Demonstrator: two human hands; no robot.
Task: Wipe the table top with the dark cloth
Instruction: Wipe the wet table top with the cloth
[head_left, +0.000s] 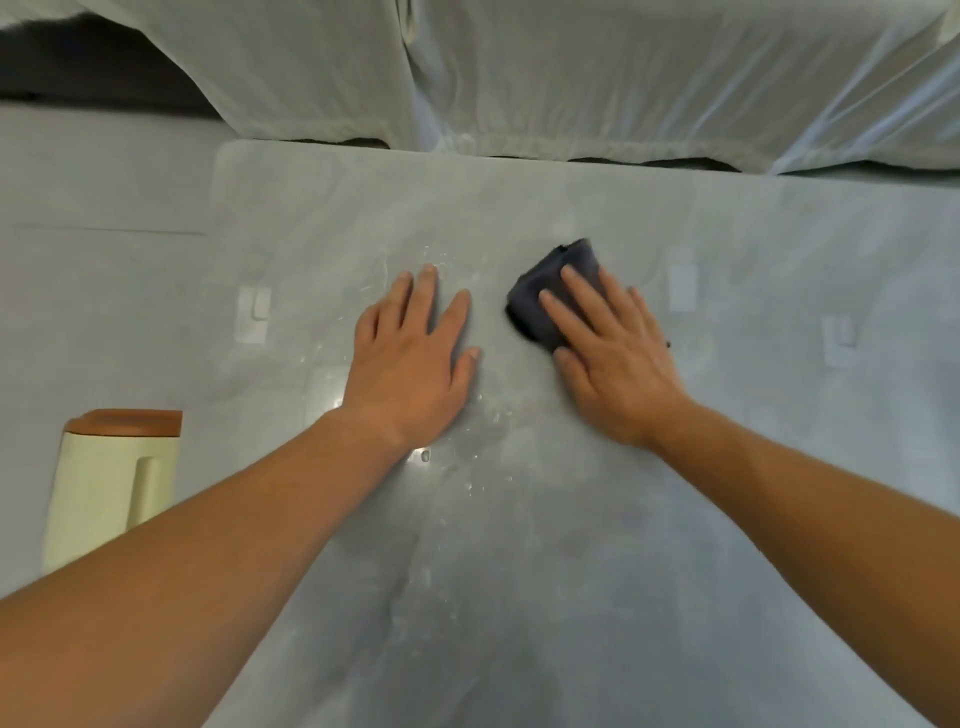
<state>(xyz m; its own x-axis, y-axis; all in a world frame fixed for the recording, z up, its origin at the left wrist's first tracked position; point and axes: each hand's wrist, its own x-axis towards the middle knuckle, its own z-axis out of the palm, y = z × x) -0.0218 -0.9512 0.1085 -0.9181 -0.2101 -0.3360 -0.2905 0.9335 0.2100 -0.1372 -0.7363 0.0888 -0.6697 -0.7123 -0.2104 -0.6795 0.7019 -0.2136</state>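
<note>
Both forearms reached over the wet tabletop (519, 545); right hand (618, 358) fingers (582, 291) pressed flat on the cloth (545, 296), left hand (410, 364) splayed empty, liable to slip on droplets (467, 457).

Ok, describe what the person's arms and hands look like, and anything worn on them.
Both forearms are bare up to the frame edge, with no sleeves in view. The left hand and right hand wear no gloves, and no watch or bracelet shows at either wrist. No rings are visible; the fingernails look short and unpainted.
</note>
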